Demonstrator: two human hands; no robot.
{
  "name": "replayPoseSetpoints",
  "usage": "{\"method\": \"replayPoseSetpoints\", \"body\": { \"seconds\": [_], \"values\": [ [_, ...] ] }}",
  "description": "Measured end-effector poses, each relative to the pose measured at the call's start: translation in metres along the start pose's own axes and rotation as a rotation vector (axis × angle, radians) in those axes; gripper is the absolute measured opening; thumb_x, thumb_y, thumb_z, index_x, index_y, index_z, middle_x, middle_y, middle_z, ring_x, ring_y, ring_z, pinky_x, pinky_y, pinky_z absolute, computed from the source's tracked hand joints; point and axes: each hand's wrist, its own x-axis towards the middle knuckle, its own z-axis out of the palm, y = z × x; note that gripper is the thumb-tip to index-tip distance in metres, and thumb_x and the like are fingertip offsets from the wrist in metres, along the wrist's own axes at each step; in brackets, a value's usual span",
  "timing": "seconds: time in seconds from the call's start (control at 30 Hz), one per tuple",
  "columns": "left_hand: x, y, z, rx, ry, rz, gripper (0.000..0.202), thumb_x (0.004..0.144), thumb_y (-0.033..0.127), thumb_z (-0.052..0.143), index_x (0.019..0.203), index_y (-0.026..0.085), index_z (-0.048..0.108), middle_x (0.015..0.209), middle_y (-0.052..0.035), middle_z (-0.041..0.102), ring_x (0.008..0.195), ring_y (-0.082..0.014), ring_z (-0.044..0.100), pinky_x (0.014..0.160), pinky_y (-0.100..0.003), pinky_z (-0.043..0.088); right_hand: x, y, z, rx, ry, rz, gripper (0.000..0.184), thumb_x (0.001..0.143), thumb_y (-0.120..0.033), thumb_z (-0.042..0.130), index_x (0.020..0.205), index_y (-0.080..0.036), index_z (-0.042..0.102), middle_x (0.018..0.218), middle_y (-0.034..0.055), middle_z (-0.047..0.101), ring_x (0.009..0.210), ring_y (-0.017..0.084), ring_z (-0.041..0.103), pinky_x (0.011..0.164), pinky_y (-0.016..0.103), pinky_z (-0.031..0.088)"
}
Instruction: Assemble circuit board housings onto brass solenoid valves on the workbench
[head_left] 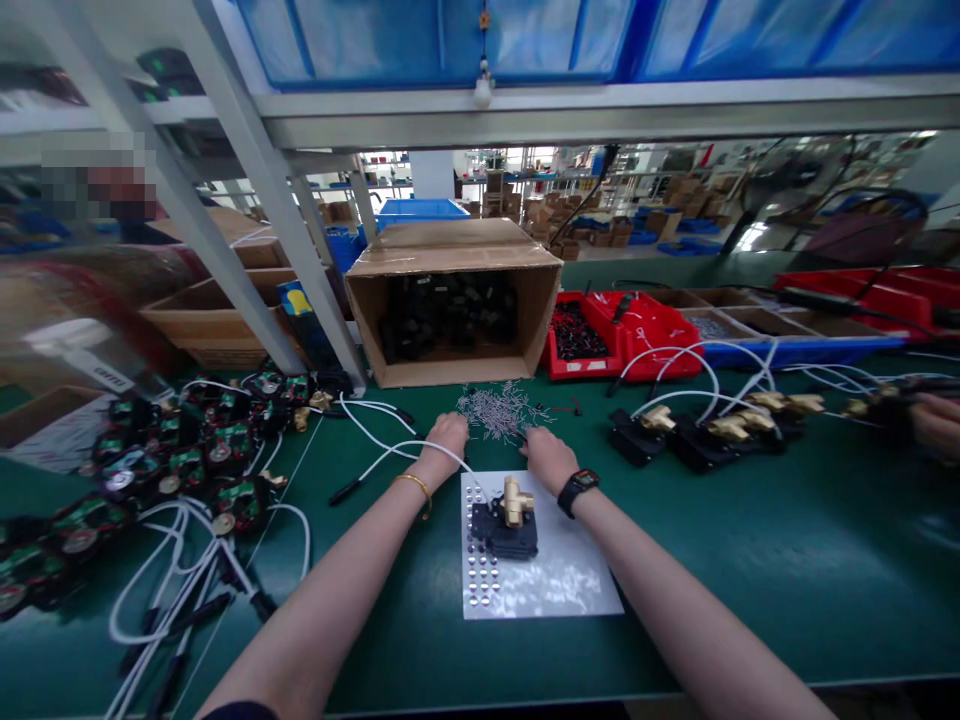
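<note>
Both hands sit at the pile of small metal pins (499, 408), scattered on the green counter (750, 560) just above the centre of the frame. The left hand (444, 437) rests at the pile's left edge, its fingers curled down onto the pins, though whether they pinch any I cannot tell; a white cable (390, 455) crosses its wrist, which wears a gold bangle (416, 487). The right hand (549, 458) lies palm down at the pile's lower right edge, fingers bent toward the pins, grip hidden from here; a black watch (577, 491) shows on that wrist. Between the forearms, low centre, a white plate (555, 580) lies flat on the counter, rows of pins standing along its left side, with a black valve body with a brass fitting (511, 520) on it. Beyond the pile an open cardboard box (454, 300) lies on its side with dark parts in it. Red bins (622, 335) stand to its right, and black-and-brass assemblies (705, 430) further right. Finished units with green boards (187, 450) crowd the left.
</note>
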Motion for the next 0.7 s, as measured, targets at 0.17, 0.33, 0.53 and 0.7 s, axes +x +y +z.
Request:
{"method": "replayPoseSetpoints", "body": {
  "seconds": [0.17, 0.33, 0.53, 0.7],
  "values": [
    [-0.038, 0.011, -0.012, -0.240, 0.083, -0.068, 0.014, 0.082, 0.015, 0.041, 0.089, 0.015, 0.053, 0.078, -0.0034, 0.054, 0.076, -0.0155, 0.052, 0.073, -0.029, 0.042, -0.036, 0.009, -0.026, 0.250, 0.003, -0.141, 0.012, 0.089, -0.023, 0.038, 0.087, -0.018, 0.049, 0.081, 0.0026, 0.056, 0.073, 0.014, 0.055, 0.065, 0.025, 0.041],
    [-0.087, 0.022, 0.002, -0.590, -0.008, -0.254, 0.024, 0.079, 0.028, 0.047, 0.088, 0.009, 0.058, 0.069, -0.0056, 0.061, 0.058, -0.0128, 0.055, 0.054, -0.023, 0.043, -0.075, 0.019, -0.016, 0.994, -0.349, 0.029, 0.024, 0.081, -0.040, 0.047, 0.090, -0.018, 0.046, 0.061, -0.0068, 0.036, 0.042, 0.006, 0.027, 0.038, 0.020, 0.022],
    [-0.096, 0.025, 0.015, -0.666, -0.093, -0.231, 0.011, 0.070, 0.021, 0.057, 0.072, 0.012, 0.063, 0.072, -0.0054, 0.066, 0.067, -0.0160, 0.059, 0.063, -0.025, 0.045, -0.076, 0.019, 0.000, 0.700, -0.137, -0.020, 0.019, 0.071, -0.034, 0.058, 0.076, -0.016, 0.053, 0.066, -0.0017, 0.049, 0.052, 0.010, 0.041, 0.045, 0.022, 0.031],
    [-0.094, 0.030, 0.000, -0.503, -0.113, -0.014, 0.016, 0.072, 0.008, 0.051, 0.071, 0.015, 0.065, 0.077, -0.0038, 0.065, 0.075, -0.0160, 0.059, 0.071, -0.025, 0.044, -0.079, 0.017, -0.001, 0.457, 0.021, -0.138, 0.013, 0.074, -0.028, 0.053, 0.074, -0.017, 0.060, 0.057, -0.0010, 0.051, 0.052, 0.014, 0.045, 0.051, 0.026, 0.035]
  ]
}}
